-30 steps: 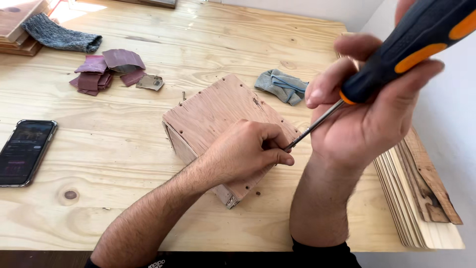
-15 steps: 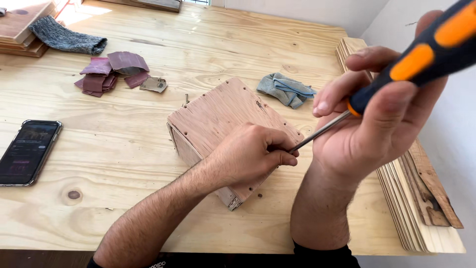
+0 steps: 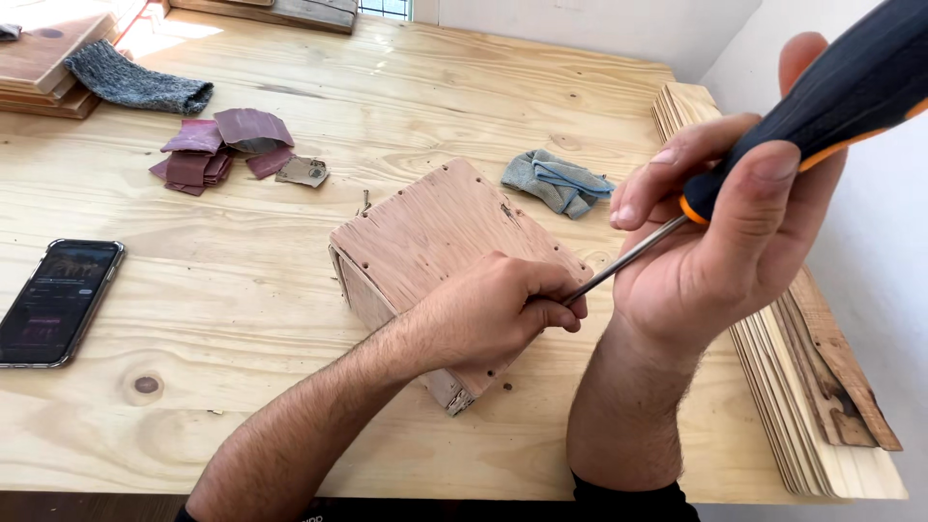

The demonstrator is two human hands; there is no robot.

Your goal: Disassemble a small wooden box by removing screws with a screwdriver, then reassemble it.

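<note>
While the left hand [image 3: 503,314] pinches atop the plywood box [image 3: 435,242], the right hand [image 3: 720,237] grips the screwdriver [image 3: 831,92] beside it.

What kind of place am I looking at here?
Probably a small woodworking shop or hobby bench. The right hand holds a screwdriver against a plywood box, sandpaper scraps lie on the wooden workbench, and thin boards are stacked at its edge.

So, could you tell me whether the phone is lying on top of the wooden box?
No, the phone lies flat on the table well to the left of the box, which the left hand steadies.
</note>
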